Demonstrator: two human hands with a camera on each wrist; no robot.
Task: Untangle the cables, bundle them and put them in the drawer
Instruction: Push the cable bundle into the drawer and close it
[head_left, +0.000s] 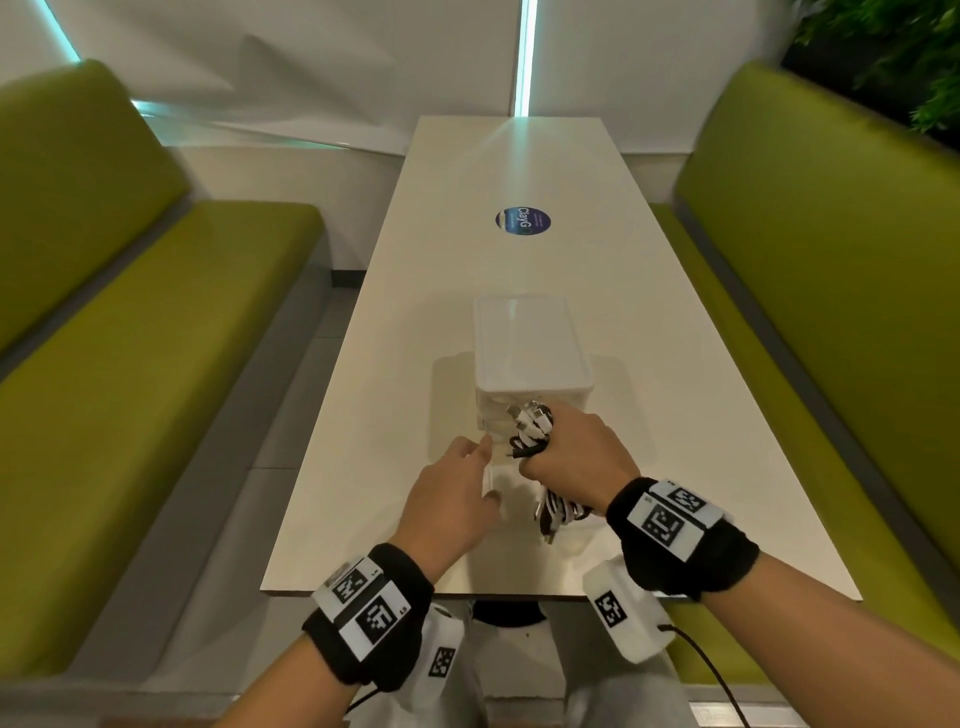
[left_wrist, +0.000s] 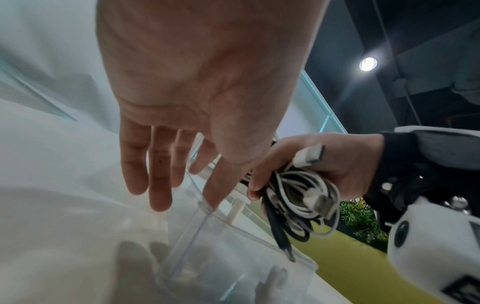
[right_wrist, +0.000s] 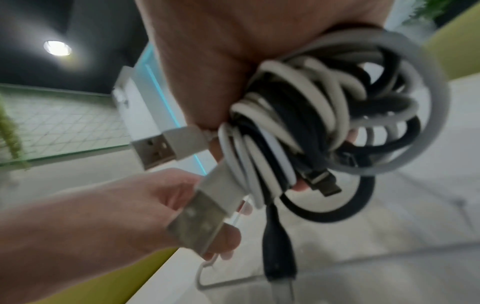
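Head view: table sticker reads "ClayG".

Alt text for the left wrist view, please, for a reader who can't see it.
The right hand grips a bundle of black and white cables with USB plugs sticking out, held above a clear plastic drawer. The left hand, fingers straight, reaches down to the drawer's near edge; a green bench lies behind.

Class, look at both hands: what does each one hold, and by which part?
The right hand grips the cable bundle around its coiled middle. The left hand holds nothing; its fingers touch the clear drawer.
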